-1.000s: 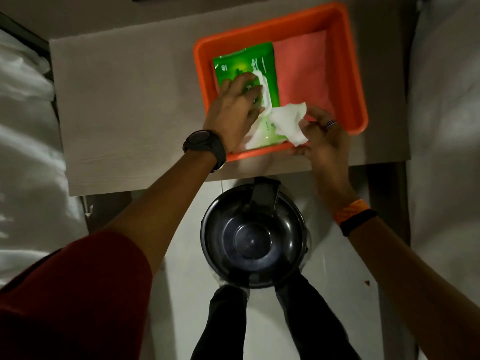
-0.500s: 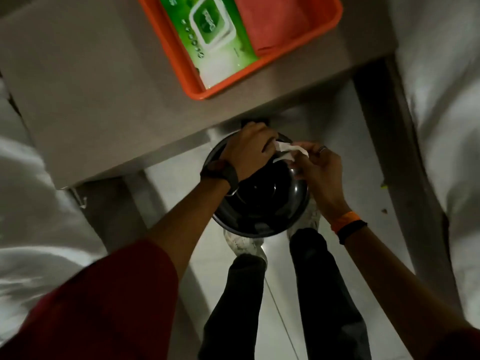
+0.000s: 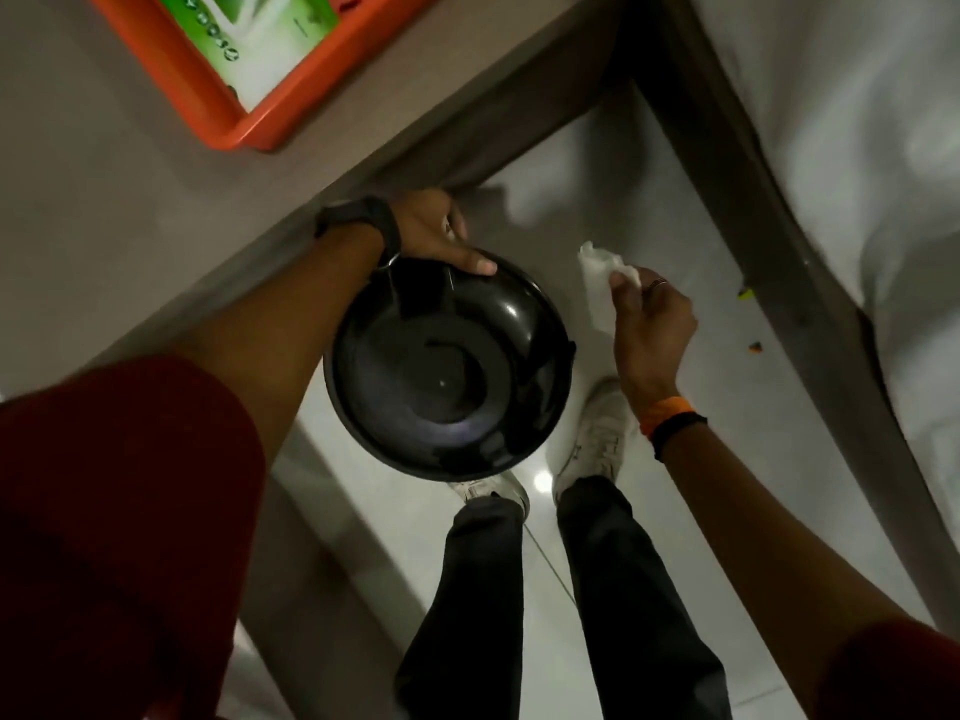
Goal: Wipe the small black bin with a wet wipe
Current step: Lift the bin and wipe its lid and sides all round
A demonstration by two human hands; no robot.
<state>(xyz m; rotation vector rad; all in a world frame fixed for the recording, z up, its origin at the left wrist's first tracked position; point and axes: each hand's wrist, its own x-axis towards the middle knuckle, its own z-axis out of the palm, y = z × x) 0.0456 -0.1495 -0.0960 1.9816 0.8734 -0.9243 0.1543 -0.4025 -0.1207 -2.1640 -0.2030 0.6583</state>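
I have the small black bin (image 3: 449, 366) on the pale floor just in front of my feet, at the near edge of the low table (image 3: 104, 200), and I am looking straight down into its open mouth. My left hand (image 3: 431, 236) sits on the far rim: the thumb lies along the top of the rim and the other fingers drop out of sight on the outside, so I judge it a closed pinch on the rim, there to keep the light bin from sliding or turning once I start rubbing. My right hand (image 3: 649, 324) hovers just right of the bin, clear of it, with the fingertips pressed together on a crumpled white wet wipe (image 3: 597, 283); most of the sheet bunches loose above and left of the fingers. No part of the wipe touches the bin, so wiping has not begun, as I read it. The next move calls for bringing the wipe left onto the rim or inner wall while the left hand braces. The orange tray (image 3: 249, 132) with the green wipe pack (image 3: 260, 49) lies on the table at far left, within reach should I need another sheet.
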